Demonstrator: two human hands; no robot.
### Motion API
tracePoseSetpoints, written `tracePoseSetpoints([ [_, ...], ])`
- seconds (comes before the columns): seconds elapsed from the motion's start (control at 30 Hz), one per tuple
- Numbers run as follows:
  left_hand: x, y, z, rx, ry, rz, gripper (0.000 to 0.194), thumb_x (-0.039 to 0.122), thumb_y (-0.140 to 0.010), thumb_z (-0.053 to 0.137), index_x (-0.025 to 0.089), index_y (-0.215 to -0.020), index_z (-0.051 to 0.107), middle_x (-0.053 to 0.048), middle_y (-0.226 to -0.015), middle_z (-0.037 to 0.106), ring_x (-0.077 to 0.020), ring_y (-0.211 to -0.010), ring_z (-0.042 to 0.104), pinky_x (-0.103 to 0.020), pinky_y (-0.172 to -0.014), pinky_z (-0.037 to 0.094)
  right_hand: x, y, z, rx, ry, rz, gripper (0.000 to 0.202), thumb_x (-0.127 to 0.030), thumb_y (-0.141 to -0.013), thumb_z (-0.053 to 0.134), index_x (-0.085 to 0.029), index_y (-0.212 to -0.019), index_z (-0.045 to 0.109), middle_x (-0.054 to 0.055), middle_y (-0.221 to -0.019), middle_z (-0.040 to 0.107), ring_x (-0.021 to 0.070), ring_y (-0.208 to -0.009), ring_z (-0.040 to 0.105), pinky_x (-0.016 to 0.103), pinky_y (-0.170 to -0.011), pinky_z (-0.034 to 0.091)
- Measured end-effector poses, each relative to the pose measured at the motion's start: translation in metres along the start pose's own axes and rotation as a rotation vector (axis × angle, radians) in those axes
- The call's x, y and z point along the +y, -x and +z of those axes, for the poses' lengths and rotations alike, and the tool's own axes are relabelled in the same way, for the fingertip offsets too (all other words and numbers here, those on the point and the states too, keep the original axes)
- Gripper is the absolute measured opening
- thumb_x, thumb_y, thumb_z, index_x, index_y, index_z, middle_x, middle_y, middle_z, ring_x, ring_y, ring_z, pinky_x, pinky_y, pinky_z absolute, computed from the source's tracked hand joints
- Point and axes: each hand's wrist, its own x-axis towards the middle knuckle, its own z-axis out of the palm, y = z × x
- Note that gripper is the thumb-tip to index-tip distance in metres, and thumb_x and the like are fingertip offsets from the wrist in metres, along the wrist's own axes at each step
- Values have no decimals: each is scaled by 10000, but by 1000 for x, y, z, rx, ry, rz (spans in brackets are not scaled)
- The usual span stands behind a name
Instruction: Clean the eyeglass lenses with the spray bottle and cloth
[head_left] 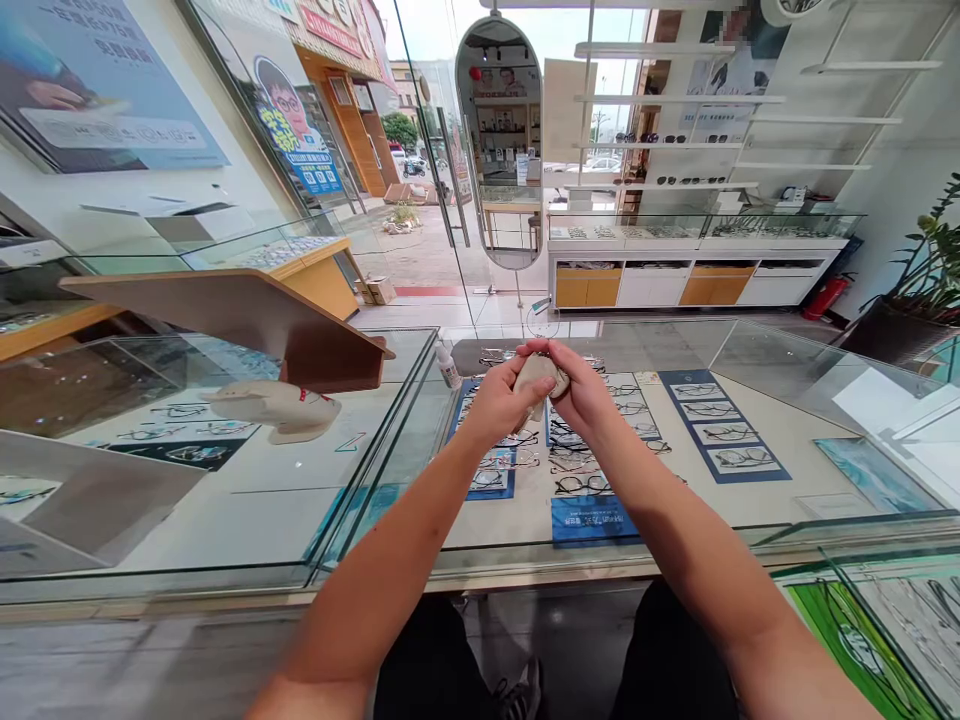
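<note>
Both hands meet over the glass display counter [480, 560]. My left hand [496, 400] is closed on a bunched beige cloth [534, 374], its thumb pressed on top. From the other side my right hand [579, 390] wraps its fingers round the same cloth. Whether something is folded inside the cloth, I cannot tell. Just beyond my hands, parts of an eyeglass frame [495, 356] show. A small white bottle [448, 366] stands upright left of my left hand. Below my hands, rows of eyeglasses [581, 485] lie under the glass.
To the left, a brown wooden stand [330, 350] and another beige cloth [274, 408] rest on the adjoining counter. A blue tray of eyeglasses [724, 425] lies at right. An oval mirror [501, 140] stands beyond, with shelves [667, 145] behind.
</note>
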Motion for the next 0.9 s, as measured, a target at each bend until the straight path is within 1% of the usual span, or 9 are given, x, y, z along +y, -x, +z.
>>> tracePoseSetpoints([
  [0.1,-1,2,4,66,-43,41,641,611,-762,970,153,-1181,808,-49,-906,776,-181,-743,657,-286,-671,504,-1,1,3,-5,4,7,349,-589,-840,891,-286,-1014,896,44,-1195,878,265,-1217,758,418,-1120,605],
  [0.2,-2,3,7,92,-62,16,573,595,-800,934,165,-1155,801,-2,-746,691,-134,-559,536,-270,-532,410,-2,1,3,5,28,13,334,-585,-846,869,-288,-995,901,42,-1216,881,273,-1250,757,419,-1151,583],
  [0.27,-2,4,7,96,-59,11,578,605,-810,926,171,-1168,792,20,-702,654,-116,-506,476,-268,-494,372,-2,2,3,17,72,8,348,-613,-868,843,-293,-989,903,41,-1211,884,279,-1260,758,421,-1159,573],
  [0.33,-1,5,8,107,-43,34,600,628,-822,917,173,-1189,782,10,-748,687,-124,-554,522,-266,-530,420,-2,2,2,18,120,-7,390,-664,-899,810,-301,-1008,905,39,-1189,887,280,-1249,762,421,-1148,575],
  [0.43,0,5,10,134,0,84,636,669,-820,922,171,-1186,774,-26,-893,761,-155,-734,643,-275,-692,534,-2,4,3,-5,170,-24,451,-731,-936,775,-319,-1056,911,26,-1156,887,267,-1193,772,407,-1113,581],
  [0.5,1,5,11,159,20,95,657,707,-812,921,171,-1162,772,-34,-932,774,-165,-794,669,-286,-761,562,-3,5,3,-27,208,-22,481,-764,-949,759,-327,-1085,910,20,-1151,883,263,-1160,777,404,-1093,584],
  [0.73,-1,2,12,241,96,98,632,772,-826,894,207,-1076,763,2,-842,722,-149,-732,637,-271,-709,543,0,7,4,-84,274,-21,540,-799,-938,765,-319,-1152,890,28,-1124,874,285,-1176,782,434,-1113,570],
  [0.83,0,2,9,228,99,118,609,799,-855,862,215,-993,760,-1,-804,698,-160,-745,628,-279,-713,540,-3,7,5,-93,246,-13,509,-776,-943,768,-320,-1130,896,30,-1140,881,288,-1207,774,429,-1112,563],
  [0.9,2,3,8,184,85,99,622,827,-877,828,211,-910,743,0,-728,649,-159,-699,585,-284,-671,514,-6,7,5,-74,226,4,499,-767,-935,767,-312,-1088,904,35,-1120,886,287,-1182,778,425,-1090,570],
])
